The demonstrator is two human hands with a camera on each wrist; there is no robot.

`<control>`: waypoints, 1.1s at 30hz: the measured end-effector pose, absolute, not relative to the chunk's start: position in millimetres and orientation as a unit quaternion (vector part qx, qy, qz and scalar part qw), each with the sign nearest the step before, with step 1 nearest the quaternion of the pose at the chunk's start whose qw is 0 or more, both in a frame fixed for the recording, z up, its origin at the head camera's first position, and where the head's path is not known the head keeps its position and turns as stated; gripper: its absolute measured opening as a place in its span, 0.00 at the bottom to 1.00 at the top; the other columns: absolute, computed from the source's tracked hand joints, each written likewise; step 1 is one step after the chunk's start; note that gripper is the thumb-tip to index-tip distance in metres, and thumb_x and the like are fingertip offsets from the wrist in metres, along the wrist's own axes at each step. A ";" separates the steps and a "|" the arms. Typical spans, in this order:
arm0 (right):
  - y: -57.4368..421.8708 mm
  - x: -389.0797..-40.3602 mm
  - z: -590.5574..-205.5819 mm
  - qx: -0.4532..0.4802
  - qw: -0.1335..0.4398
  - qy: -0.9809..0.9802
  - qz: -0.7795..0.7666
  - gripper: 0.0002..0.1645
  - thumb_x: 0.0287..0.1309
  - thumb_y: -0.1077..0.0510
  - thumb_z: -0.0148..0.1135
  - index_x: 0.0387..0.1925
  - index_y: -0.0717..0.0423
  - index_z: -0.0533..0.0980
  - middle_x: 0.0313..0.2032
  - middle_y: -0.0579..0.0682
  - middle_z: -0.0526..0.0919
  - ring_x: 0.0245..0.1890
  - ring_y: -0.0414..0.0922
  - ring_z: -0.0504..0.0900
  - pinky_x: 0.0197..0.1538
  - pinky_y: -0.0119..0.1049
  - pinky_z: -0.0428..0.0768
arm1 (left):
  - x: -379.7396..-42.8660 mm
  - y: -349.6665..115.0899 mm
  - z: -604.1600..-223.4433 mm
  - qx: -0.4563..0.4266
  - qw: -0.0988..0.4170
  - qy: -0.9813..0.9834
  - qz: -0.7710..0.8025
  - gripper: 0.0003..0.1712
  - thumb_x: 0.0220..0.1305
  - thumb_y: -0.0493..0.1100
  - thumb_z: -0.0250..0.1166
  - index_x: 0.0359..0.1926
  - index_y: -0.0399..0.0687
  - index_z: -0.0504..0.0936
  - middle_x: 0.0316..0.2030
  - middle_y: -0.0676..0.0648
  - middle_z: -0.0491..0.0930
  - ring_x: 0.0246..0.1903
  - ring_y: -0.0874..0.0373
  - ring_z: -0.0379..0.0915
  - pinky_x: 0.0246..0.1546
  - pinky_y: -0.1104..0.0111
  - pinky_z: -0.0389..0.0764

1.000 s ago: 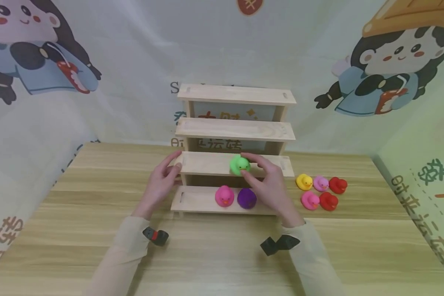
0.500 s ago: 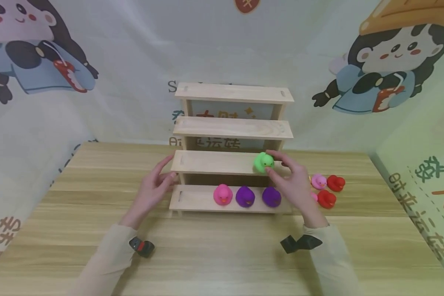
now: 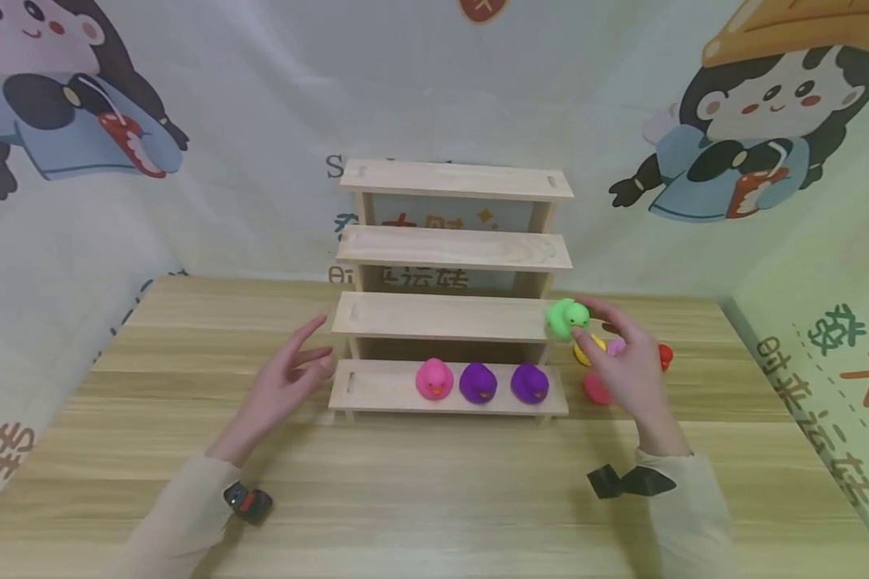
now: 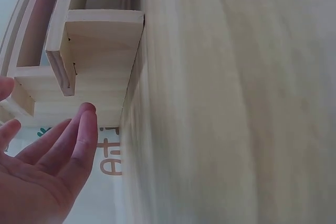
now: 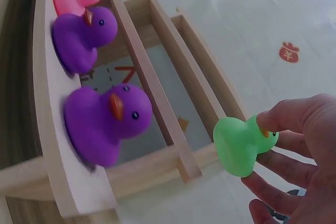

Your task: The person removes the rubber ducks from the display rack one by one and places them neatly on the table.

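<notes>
My right hand [image 3: 626,374] pinches a green rubber duck [image 3: 568,318] between thumb and fingers, held off the right end of the stepped wooden shelf [image 3: 445,318]. In the right wrist view the green duck [image 5: 239,145] is clear of the boards. On the lowest step sit a pink duck [image 3: 434,379] and two purple ducks, one in the middle [image 3: 478,383] and one at the right [image 3: 530,384]. To the left of the shelf my left hand [image 3: 278,386] hovers with loosely bent fingers, holding nothing; the left wrist view shows it apart from the shelf's side.
Behind my right hand, partly hidden, lie a yellow duck [image 3: 589,351], a pinkish-red duck [image 3: 597,389] and a red duck [image 3: 665,356] on the wooden table [image 3: 420,482]. A printed cloth [image 3: 261,121] hangs behind the shelf.
My right hand has carried the green duck rightward from above the third board to past its right end. My left hand has drawn back leftward from the shelf's edge.
</notes>
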State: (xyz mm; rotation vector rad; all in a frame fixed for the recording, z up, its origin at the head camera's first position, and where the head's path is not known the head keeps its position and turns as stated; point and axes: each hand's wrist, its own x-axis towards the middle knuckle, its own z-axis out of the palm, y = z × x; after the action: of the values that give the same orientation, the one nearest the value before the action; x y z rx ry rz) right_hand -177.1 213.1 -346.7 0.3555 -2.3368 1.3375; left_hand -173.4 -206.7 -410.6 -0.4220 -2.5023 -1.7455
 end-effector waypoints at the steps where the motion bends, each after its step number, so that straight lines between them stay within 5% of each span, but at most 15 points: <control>1: 215.4 -176.5 -346.2 0.123 0.213 -0.841 0.482 0.21 0.58 0.66 0.66 0.54 0.63 0.77 0.50 0.57 0.82 0.52 0.47 0.75 0.54 0.41 0.68 | -172.2 -207.7 -411.0 -0.140 0.029 -0.813 -0.565 0.35 0.70 0.36 0.57 0.74 0.50 0.56 0.57 0.24 0.69 0.45 0.34 0.78 0.40 0.52 0.82; 14: 258.2 -171.1 -354.4 0.102 0.229 -0.853 0.458 0.23 0.58 0.70 0.62 0.56 0.66 0.75 0.49 0.60 0.79 0.49 0.30 0.69 0.50 0.28 0.66 | -156.5 -221.7 -417.9 -0.150 -0.007 -0.815 -0.559 0.34 0.70 0.38 0.58 0.73 0.47 0.58 0.60 0.25 0.66 0.49 0.33 0.75 0.38 0.58 0.83; 22: 280.8 -163.7 -358.3 0.094 0.229 -0.871 0.425 0.22 0.59 0.67 0.63 0.56 0.66 0.75 0.47 0.42 0.79 0.45 0.30 0.70 0.46 0.27 0.67 | -153.6 -218.1 -419.0 -0.198 -0.025 -0.821 -0.535 0.31 0.67 0.34 0.60 0.69 0.39 0.63 0.64 0.30 0.64 0.50 0.34 0.75 0.38 0.62 0.83; 29: 294.8 -160.2 -365.2 0.116 0.228 -0.881 0.397 0.22 0.57 0.71 0.63 0.54 0.68 0.75 0.49 0.64 0.79 0.46 0.25 0.69 0.46 0.28 0.65 | -156.4 -210.6 -424.2 -0.221 -0.049 -0.837 -0.499 0.28 0.67 0.39 0.62 0.67 0.44 0.69 0.66 0.35 0.64 0.48 0.41 0.77 0.45 0.63 0.81; 33: 302.2 -157.8 -370.3 0.117 0.227 -0.888 0.383 0.22 0.55 0.72 0.64 0.54 0.69 0.75 0.48 0.66 0.79 0.46 0.22 0.68 0.46 0.25 0.65 | -158.9 -205.7 -424.0 -0.234 -0.049 -0.843 -0.482 0.28 0.68 0.40 0.62 0.67 0.46 0.69 0.66 0.37 0.65 0.52 0.42 0.76 0.50 0.58 0.78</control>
State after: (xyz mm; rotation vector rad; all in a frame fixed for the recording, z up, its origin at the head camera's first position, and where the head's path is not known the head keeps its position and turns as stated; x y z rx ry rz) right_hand -157.8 302.2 -370.3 0.3222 -2.4455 1.0559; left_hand -158.9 -205.7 -424.0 -0.7592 -2.7353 -1.5624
